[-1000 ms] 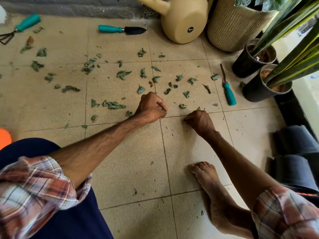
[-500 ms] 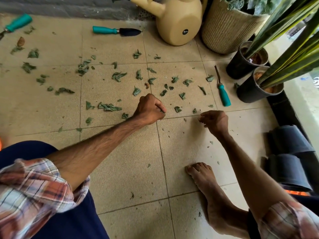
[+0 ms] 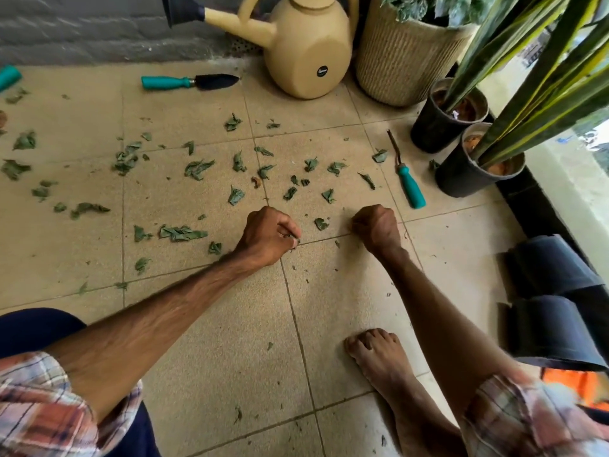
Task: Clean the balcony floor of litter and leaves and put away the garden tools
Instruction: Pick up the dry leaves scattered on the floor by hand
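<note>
While the person crouched low over the tiled floor, the big beige watering can stood at the wall, and everything read off it. Just right of the can stood the woven planter. Further right of the can and nearer the camera, two black pots sat side by side.

Well in front of the can, both hands were down at the tiles. The left hand was balled up, fingers curled tight, thumb and fingertips pinching small green leaf scraps. The right hand, in front of the can and slightly right, was fisted too, fingers pressed together. Whether it held anything, could not tell.

Left of the can lay the trowel, teal handle pointing away from it. The weeder lay front-right of the can, beside the pots. Leaves were strewn between the can and the hands, spreading left. One leaf lay between the two fists.
</note>
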